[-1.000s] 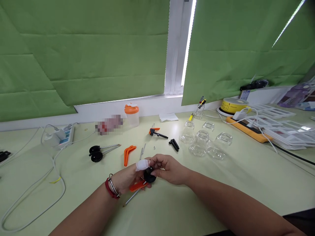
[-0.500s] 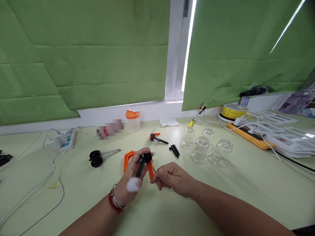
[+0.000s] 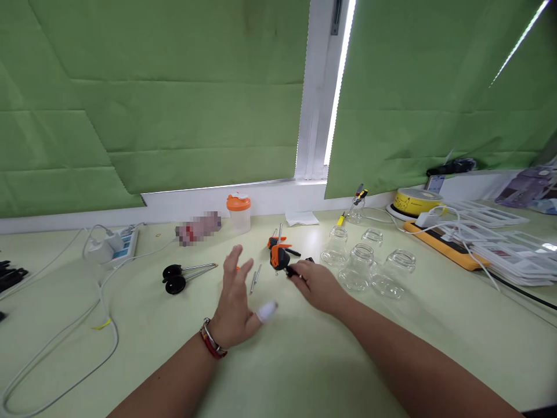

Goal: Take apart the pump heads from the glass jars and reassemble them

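Observation:
My right hand (image 3: pixel 319 287) pinches the black handle of a black-and-orange assembly (image 3: pixel 279 255) with a round body and an upright metal rod. Its exact kind is unclear. Just behind stands a similar orange-and-black assembly (image 3: pixel 273 242), partly covered by the first. My left hand (image 3: pixel 235 310) is empty, fingers spread, a white wrap on its thumb. Near its fingertips lie thin metal rods (image 3: pixel 256 278). Only a speck of an orange part (image 3: pixel 237 269) shows behind those fingers. A small black part (image 3: pixel 310 260) is mostly hidden behind my right hand.
Several upside-down-looking glass jars (image 3: pixel 355 270) stand right of my right hand. Black round pieces with metal rods (image 3: pixel 177 281) lie to the left. Farther back are an orange-lidded cup (image 3: pixel 239 215) and white paper (image 3: pixel 301 218). White cables (image 3: pixel 114 342) curl across the left; an orange power strip (image 3: pixel 448 247) lies right.
The black-and-orange assembly has passed from my left hand to my right, which has moved forward with it. My left hand has let go and opened.

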Motion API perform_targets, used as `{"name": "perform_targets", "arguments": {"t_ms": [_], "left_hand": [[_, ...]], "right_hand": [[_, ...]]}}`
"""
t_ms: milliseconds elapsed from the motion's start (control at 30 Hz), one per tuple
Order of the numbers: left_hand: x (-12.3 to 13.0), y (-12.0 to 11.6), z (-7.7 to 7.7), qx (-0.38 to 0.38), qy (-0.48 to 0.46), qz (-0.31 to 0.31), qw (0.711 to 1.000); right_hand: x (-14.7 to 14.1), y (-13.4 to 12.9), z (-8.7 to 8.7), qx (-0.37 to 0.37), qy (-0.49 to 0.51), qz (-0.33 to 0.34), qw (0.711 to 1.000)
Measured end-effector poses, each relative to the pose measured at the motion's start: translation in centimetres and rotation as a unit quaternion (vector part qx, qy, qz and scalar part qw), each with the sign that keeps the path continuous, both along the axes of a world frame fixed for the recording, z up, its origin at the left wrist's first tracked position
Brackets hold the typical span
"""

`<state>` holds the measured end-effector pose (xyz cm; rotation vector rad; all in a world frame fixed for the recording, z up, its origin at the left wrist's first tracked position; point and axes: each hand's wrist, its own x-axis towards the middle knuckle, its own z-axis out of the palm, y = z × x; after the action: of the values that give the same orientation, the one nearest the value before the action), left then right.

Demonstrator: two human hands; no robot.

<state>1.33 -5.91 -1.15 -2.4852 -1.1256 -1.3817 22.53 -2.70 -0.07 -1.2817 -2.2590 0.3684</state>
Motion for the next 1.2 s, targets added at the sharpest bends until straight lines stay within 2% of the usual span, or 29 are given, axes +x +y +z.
{"name": "perform_targets", "arguments": {"t_ms": [100,200,300,367,567,800,933,1067,1200], "left_hand": [[-1.4,1.7,-0.5,-0.017,-0.071,0.128,0.989],[-3.4,3.7,-1.0,-0.056,-0.06,0.248,0.965],[-5.5,5.2,-1.3,-0.133,0.033,0.361,0.922],[-6.7,5.7,-1.4,-0.166,0.053,0.386,0.906],[-8.2,6.6,-1.7,-0.229,0.104,0.435,0.865],[-8.3,6.5,-1.3,-0.283,0.194,0.441,0.829],[-8.4,6.5,-1.2,-0.311,0.223,0.435,0.815],[-8.5,6.6,-1.1,-0.331,0.233,0.428,0.808],[-8.3,6.4,-1.0,-0.335,0.235,0.421,0.81]], "right_hand": [[0.8,3.4,0.1,0.043,-0.205,-0.121,0.97],[1.1,6.7,-0.2,0.036,-0.24,-0.155,0.958],[1.2,9.1,-0.8,0.02,-0.258,-0.17,0.951],[1.1,10.2,-1.2,0.004,-0.268,-0.174,0.948],[1.2,11.6,-2.1,-0.052,-0.294,-0.164,0.94],[1.4,12.1,-2.8,-0.088,-0.306,-0.166,0.933],[1.3,11.8,-2.6,-0.076,-0.303,-0.165,0.936],[0.7,10.6,-1.5,-0.04,-0.3,-0.163,0.939],[-2.0,8.1,-0.1,0.024,-0.294,-0.134,0.946]]}}
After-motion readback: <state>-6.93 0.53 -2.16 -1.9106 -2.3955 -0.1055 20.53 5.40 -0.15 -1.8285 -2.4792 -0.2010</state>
